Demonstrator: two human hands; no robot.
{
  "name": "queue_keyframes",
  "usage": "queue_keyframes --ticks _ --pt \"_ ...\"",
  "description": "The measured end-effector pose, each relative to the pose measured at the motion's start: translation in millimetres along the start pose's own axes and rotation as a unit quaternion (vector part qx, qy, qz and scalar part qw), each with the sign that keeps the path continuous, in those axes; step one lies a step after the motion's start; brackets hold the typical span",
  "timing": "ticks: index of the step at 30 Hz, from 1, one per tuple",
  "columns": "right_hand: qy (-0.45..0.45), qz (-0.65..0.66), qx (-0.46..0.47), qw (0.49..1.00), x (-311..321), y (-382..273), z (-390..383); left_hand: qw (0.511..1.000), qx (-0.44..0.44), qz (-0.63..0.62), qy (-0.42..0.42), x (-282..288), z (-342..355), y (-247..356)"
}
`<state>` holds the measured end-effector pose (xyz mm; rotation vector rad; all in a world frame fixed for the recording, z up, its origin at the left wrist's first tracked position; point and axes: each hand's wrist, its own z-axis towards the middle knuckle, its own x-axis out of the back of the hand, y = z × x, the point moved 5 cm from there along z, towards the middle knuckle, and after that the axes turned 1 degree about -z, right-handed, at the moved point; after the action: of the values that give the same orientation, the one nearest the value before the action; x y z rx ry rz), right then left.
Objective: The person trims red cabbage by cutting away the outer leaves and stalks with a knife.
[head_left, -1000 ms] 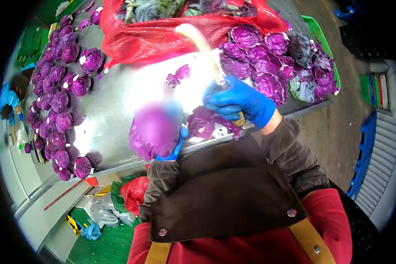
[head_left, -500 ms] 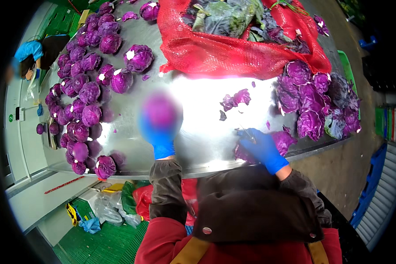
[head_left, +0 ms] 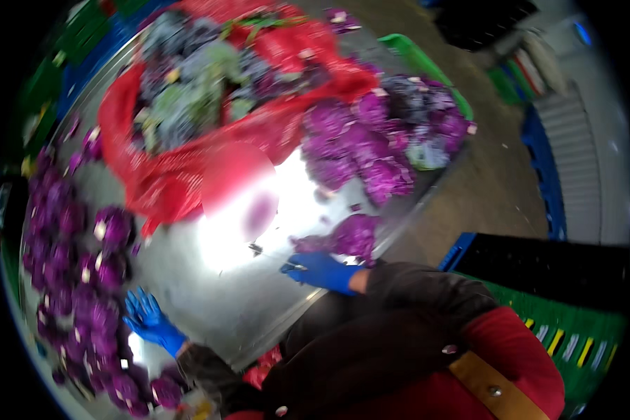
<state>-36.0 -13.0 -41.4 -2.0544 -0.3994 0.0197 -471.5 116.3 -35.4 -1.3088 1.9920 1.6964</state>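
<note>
My left hand (head_left: 152, 323), in a blue glove, is held out over the table with its fingers spread and nothing in it. It is beside many red cabbages (head_left: 105, 315) heaped along the left edge, some with pale cut stems. My right hand (head_left: 322, 271), also gloved in blue, is closed around a small knife (head_left: 295, 266). Its thin blade points left and is hard to make out. Just beyond the right hand lie loose purple cabbage leaves (head_left: 355, 236). A small dark leaf scrap (head_left: 256, 249) lies near the blade.
A red mesh sack (head_left: 168, 185), open at the top and full of leafy cabbages (head_left: 196, 91), takes up the far side of the metal table (head_left: 210, 301). To its right is a pile of purple leaves (head_left: 367, 150) by a green crate (head_left: 434, 66). More crates (head_left: 539, 329) stand at the right.
My left hand held a red cabbage before; now it is empty, with fingers spread, near the left heap. The whole view has turned. My right hand still grips the knife.
</note>
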Motion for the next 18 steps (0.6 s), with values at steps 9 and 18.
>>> queue_keyframes --ticks 9,18 --pt "0.153 0.165 0.002 0.974 178 18 10 0.85 -0.019 0.447 -0.278 -138 -164 -204" --pt "0.253 -0.061 0.062 0.963 348 72 9 0.856 0.05 0.45 -0.251 -187 -197 -220"
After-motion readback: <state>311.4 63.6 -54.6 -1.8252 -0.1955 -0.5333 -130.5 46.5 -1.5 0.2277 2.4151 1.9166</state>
